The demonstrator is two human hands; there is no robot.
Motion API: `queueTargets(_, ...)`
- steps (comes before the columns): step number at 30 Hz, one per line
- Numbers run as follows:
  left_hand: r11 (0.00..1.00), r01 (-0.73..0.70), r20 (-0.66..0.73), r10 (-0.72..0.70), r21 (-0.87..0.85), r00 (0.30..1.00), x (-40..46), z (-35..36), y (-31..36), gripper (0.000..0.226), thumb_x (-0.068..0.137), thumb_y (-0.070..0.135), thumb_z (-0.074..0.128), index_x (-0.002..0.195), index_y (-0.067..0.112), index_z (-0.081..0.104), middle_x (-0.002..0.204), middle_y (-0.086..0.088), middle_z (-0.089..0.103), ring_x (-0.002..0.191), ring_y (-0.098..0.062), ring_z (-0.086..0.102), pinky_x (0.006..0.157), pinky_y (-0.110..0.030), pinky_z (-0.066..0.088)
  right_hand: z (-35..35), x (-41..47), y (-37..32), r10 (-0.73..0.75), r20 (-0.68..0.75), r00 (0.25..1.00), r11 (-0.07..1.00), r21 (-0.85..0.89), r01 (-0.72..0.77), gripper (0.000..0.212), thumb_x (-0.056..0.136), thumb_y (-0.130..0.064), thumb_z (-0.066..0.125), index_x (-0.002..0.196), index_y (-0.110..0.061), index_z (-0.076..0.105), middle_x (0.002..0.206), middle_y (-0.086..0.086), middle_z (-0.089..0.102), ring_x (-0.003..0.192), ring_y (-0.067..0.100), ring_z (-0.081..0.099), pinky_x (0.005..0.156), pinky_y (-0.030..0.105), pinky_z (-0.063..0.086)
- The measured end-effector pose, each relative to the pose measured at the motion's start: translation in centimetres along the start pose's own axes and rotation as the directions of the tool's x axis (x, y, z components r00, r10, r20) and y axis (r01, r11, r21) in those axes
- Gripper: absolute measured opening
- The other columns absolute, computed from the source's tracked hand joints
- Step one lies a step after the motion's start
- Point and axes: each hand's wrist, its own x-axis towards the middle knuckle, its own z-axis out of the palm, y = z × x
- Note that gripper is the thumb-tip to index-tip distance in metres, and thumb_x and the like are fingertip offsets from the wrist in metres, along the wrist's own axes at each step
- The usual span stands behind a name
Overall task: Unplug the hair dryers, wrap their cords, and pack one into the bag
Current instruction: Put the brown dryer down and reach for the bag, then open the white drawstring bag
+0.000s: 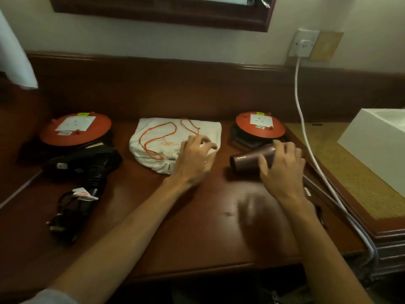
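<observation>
A white drawstring bag (162,137) with an orange cord lies at the middle of the wooden desk (197,227). My left hand (195,159) rests on the bag's right side, fingers curled into the cloth. A brown hair dryer (247,160) lies on its side to the right of the bag, and my right hand (282,165) grips its barrel from above. A black hair dryer (87,165) lies at the left, its bundled black cord (65,216) in front of it.
Two orange extension reels (75,129) (260,125) sit at the back of the desk. A white cable (306,137) runs from a wall socket (303,43) down along the desk's right edge. A white box (377,141) stands at the right.
</observation>
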Motion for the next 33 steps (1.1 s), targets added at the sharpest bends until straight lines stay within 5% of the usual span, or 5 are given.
queueTargets(4,0.948,0.279,-0.223,-0.242,0.152,0.944,-2.2,-3.7,-5.9,0.011,0.084,0.022,0.065,0.088,0.016,0.074,0.094,-0.003,0.071,0.097,-0.025,0.058,0.082,-0.035,0.037,4.1,-0.5,-7.3,-0.207,0.127,0.970,0.909,0.392,0.142,0.014,0.096,-0.018,0.062,0.104,-0.010,0.069,0.102,0.005,0.068,0.094,0.019,0.061,0.088,0.043,0.054)
queueTargets(7,0.918,0.350,-0.158,-0.324,0.189,0.933,-3.7,-4.4,-8.3,0.015,0.083,0.030,0.065,0.087,0.019,0.073,0.093,-0.002,0.073,0.098,-0.024,0.056,0.082,-0.036,0.038,8.1,0.4,-11.2,-0.262,0.208,0.942,0.841,0.529,0.117,0.013,0.096,-0.016,0.062,0.102,-0.008,0.072,0.099,0.004,0.071,0.089,0.017,0.064,0.084,0.040,0.058)
queueTargets(14,0.926,0.321,0.030,-0.334,0.199,0.942,-3.9,-3.3,-10.0,0.035,0.090,0.057,0.058,0.099,0.029,0.075,0.101,0.008,0.074,0.106,-0.018,0.050,0.088,-0.038,0.034,14.7,3.2,-12.8,-0.325,0.355,0.876,0.890,0.428,0.157,0.023,0.093,-0.031,0.068,0.103,-0.011,0.072,0.106,0.003,0.054,0.107,0.017,0.047,0.077,0.020,0.030)
queueTargets(19,0.917,0.348,0.079,-0.368,0.193,0.926,-3.2,-3.0,-10.1,0.038,0.089,0.060,0.060,0.107,0.030,0.071,0.105,0.011,0.070,0.111,-0.015,0.051,0.094,-0.036,0.034,16.0,4.4,-12.2,-0.358,0.369,0.858,0.867,0.473,0.158,0.019,0.090,-0.032,0.072,0.103,-0.017,0.073,0.105,0.001,0.055,0.105,0.017,0.049,0.088,0.032,0.046)
queueTargets(33,0.883,0.467,-0.036,-0.468,-0.035,0.883,-3.2,-3.9,-7.6,0.018,0.078,0.037,0.078,0.086,0.023,0.069,0.083,0.003,0.070,0.082,-0.016,0.064,0.077,-0.039,0.054,15.5,4.1,-13.7,-0.299,0.346,0.889,0.897,0.420,0.138,0.023,0.080,-0.036,0.079,0.077,-0.016,0.068,0.083,-0.002,0.064,0.080,0.017,0.061,0.072,0.048,0.057)
